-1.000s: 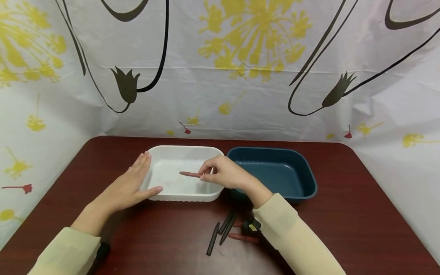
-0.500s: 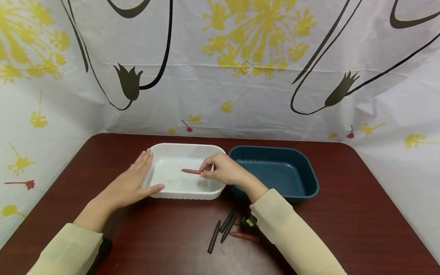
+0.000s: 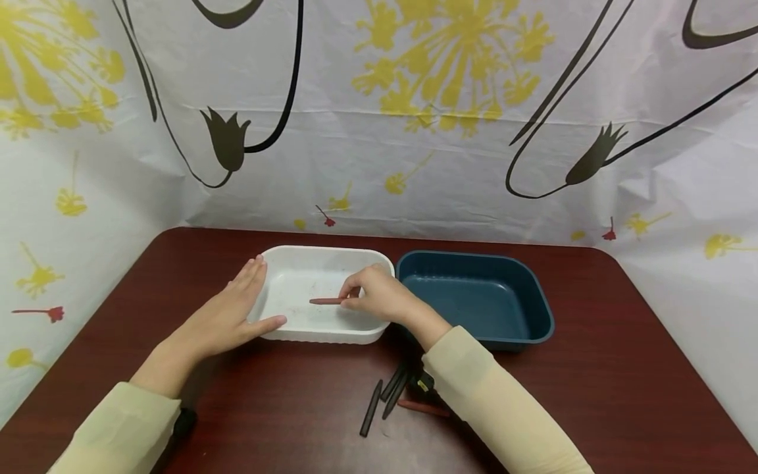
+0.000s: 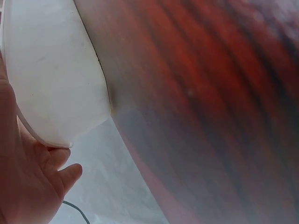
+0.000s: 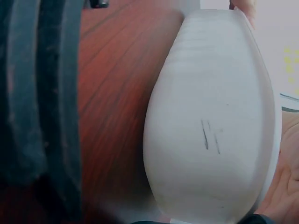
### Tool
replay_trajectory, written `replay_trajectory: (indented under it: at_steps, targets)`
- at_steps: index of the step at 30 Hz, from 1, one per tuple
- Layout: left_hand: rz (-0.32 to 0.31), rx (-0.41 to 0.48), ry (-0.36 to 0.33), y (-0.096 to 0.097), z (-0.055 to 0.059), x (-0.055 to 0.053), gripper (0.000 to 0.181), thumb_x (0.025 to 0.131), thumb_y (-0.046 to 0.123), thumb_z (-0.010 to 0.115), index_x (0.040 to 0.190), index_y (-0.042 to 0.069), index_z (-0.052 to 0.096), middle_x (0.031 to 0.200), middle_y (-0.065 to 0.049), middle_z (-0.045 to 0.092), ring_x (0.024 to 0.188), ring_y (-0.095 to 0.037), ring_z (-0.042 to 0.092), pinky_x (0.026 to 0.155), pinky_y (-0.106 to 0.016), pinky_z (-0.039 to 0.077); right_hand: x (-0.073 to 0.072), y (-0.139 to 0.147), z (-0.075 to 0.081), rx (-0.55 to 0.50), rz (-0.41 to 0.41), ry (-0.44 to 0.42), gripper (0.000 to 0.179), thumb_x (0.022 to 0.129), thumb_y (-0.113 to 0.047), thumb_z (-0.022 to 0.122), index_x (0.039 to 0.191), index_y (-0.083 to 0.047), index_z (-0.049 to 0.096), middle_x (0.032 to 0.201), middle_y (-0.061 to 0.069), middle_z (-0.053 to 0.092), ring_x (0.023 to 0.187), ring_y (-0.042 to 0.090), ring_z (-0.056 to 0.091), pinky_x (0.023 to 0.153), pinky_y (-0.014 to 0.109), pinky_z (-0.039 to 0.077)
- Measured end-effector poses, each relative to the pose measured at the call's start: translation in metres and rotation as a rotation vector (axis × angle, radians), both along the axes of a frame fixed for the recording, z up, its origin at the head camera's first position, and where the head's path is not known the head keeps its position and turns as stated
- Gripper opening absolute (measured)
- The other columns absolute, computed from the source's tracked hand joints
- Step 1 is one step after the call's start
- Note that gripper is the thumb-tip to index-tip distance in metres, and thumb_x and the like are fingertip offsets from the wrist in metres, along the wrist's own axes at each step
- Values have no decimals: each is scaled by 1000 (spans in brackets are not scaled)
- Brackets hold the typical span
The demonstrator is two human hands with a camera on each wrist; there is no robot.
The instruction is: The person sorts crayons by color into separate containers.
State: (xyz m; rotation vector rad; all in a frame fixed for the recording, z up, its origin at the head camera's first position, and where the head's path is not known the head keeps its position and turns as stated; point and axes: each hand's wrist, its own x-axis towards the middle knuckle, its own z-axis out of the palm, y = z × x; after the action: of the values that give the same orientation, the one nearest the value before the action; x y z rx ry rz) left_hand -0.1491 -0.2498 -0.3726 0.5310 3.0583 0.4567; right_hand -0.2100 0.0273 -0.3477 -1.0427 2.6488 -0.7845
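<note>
Against the left end of the white plastic tub (image 3: 322, 334), my left hand (image 3: 222, 319) rests with its fingers straight along the rim and the thumb out over the front edge. My right hand (image 3: 379, 293) reaches over the tub's right side and pinches a reddish-brown crayon (image 3: 325, 301) by one end. The crayon lies roughly level, its narrow tip towards the left, above the tub floor. Whether it touches that floor I cannot tell. In the right wrist view the tub's outer wall (image 5: 205, 102) hides the crayon. In the left wrist view, the left hand (image 4: 30, 177) is against the tub.
A dark blue tub (image 3: 474, 303) stands right beside the white one. On the dark red table (image 3: 284, 408) in front lie several black crayons (image 3: 371, 408) and a red crayon (image 3: 423, 407), partly beside the right sleeve (image 3: 491, 388). A patterned sheet (image 3: 379, 164) hangs behind.
The whole head view has shifted slightly. My right hand, still pinching the crayon, has moved slightly left and lower in the white tub. The left hand stays on the rim.
</note>
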Motion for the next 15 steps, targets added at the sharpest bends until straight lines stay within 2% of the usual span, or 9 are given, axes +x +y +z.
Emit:
replay_trajectory:
  at_steps: [5,9,15]
  targets:
    - [-1,-11,-22,1,0,0,106,80,71,45,148,2,4,156,-10,-2,144,-28,2,110,-54,21,3,-1,-3,86,-24,34,6,84,-23,68,85,-20,73,74,-10,65,76,9,51,70,23,42]
    - [5,-13,1,1,0,0,105,81,70,46,148,1,6,156,-11,1,144,-28,4,110,-53,21,4,-2,-5,126,-49,63,5,84,-26,68,84,-24,73,73,-13,63,82,11,47,74,26,39]
    - [9,-10,19,1,0,1,104,81,69,48,147,0,9,156,-13,4,144,-27,5,110,-53,21,3,-3,-7,142,-88,52,6,84,-25,68,86,-23,73,78,-13,64,82,13,45,69,27,41]
